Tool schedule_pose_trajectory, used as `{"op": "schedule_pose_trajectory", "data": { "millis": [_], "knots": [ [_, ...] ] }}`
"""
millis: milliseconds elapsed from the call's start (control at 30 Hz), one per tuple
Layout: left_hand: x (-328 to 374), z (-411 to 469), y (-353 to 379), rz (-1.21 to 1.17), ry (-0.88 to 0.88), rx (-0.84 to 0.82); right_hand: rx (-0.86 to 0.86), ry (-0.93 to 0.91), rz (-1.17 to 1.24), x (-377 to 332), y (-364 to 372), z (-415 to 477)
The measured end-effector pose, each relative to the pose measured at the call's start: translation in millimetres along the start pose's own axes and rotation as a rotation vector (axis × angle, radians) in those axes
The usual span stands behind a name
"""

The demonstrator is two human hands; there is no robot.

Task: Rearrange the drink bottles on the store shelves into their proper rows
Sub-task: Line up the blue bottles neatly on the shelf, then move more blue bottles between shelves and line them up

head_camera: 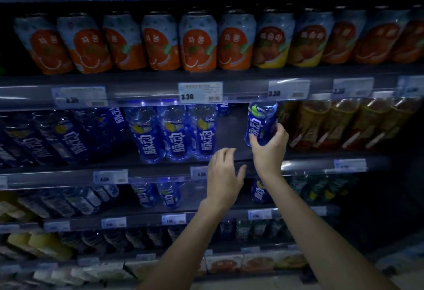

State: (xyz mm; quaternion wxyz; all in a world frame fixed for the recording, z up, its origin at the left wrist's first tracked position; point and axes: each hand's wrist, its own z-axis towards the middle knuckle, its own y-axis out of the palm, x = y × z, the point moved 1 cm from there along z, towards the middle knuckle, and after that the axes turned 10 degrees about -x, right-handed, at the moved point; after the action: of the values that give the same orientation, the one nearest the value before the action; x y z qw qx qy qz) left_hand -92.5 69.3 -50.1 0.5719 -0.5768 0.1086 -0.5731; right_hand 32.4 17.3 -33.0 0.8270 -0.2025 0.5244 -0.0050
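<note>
My right hand (269, 149) grips the lower part of a blue drink bottle (260, 121) with a green-topped label, standing upright on the second shelf (305, 154). A bare gap separates it from three matching blue bottles (176, 133) on its left. My left hand (223, 175) hovers in front of that shelf's edge, below the gap, fingers loosely curled and holding nothing.
Brown tea bottles (339, 122) stand right of the held bottle. Darker blue bottles (57, 138) fill the shelf's left. Orange and peach cans (197, 41) line the shelf above. More blue bottles (167, 194) sit one shelf down. Price tags (200, 92) run along the shelf edges.
</note>
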Motion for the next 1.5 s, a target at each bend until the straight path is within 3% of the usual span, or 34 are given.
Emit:
{"op": "schedule_pose_trajectory", "data": {
  "millis": [233, 633, 1033, 1500],
  "knots": [
    [4, 14, 21, 0.219, 0.000, -0.047, -0.034, -0.032, 0.013, 7, 1, 25],
    [2, 9, 23, 0.132, -0.018, 0.020, 0.055, 0.017, -0.057, -4, 15, 25],
    [-1, 5, 16, 0.058, 0.040, -0.010, -0.015, -0.034, 0.050, 12, -8, 28],
    [-43, -46, -41, 0.031, -0.016, 0.025, 0.021, -0.051, 0.105, 1, -14, -5]
  ]
}}
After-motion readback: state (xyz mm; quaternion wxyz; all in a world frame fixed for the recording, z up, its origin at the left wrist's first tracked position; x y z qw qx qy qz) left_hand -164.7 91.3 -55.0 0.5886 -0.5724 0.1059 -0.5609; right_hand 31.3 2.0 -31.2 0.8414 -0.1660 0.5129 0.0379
